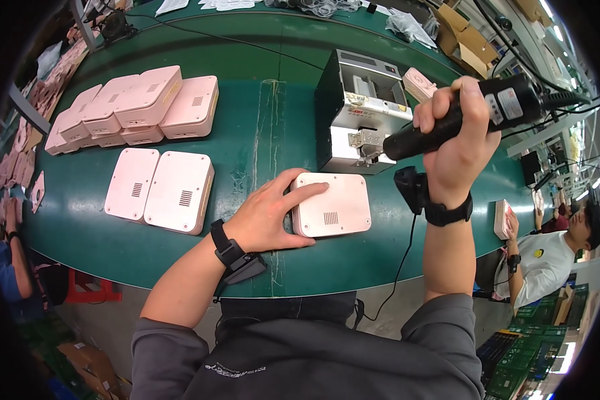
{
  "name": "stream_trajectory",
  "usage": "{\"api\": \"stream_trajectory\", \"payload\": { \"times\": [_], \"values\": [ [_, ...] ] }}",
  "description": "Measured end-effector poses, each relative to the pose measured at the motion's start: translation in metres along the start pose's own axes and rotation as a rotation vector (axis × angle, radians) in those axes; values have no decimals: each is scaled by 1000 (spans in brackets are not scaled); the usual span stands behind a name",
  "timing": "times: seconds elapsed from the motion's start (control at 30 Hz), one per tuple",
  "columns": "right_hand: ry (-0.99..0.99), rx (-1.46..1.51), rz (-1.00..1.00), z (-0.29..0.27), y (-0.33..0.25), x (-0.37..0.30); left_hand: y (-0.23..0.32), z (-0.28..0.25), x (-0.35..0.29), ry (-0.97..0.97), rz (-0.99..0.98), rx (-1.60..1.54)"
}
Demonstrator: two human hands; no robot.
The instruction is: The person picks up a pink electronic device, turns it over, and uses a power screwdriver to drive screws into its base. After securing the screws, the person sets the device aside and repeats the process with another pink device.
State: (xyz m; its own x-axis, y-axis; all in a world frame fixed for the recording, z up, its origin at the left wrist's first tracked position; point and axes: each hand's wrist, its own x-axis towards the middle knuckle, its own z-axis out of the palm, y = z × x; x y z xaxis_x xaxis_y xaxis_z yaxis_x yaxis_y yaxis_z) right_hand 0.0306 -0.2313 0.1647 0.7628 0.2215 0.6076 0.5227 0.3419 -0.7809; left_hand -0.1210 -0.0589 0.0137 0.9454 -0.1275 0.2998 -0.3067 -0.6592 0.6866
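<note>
My left hand (263, 212) holds a pale pink plastic case (343, 217) on the table in front of me. Its index finger lies on the top, and the thumb reaches along the near side. The case shows a slotted vent and round corner holes. My right hand (461, 130) is wrapped round a black corded electric screwdriver (417, 138), tilted with its nose down to the left. That nose is at the front of a black and silver screw feeder (367, 100), by its small metal outlet (369, 147). Whether a screw sits on the bit cannot be made out.
Two similar cases (180, 190) lie side by side at the left, with a stack of several more (137, 100) behind them. Another pink part (419, 83) stands beside the feeder. A cable (407, 247) hangs from my right wrist. Co-workers sit at both sides, one (543, 260) at the right.
</note>
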Motion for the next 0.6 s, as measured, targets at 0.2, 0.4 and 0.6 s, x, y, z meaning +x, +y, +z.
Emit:
{"api": "stream_trajectory", "payload": {
  "times": [0.2, 0.4, 0.6],
  "values": [
    [-22, -101, 6, -2, 18, 6, 1, 1, 0, -12, -4, -2],
    [-93, 42, 128, 10, 5, -14, -2, 2, -1, 15, 5, -17],
    [-185, 69, 49, 35, -5, -20, -4, 1, 1, 10, 26, -24]
  ]
}}
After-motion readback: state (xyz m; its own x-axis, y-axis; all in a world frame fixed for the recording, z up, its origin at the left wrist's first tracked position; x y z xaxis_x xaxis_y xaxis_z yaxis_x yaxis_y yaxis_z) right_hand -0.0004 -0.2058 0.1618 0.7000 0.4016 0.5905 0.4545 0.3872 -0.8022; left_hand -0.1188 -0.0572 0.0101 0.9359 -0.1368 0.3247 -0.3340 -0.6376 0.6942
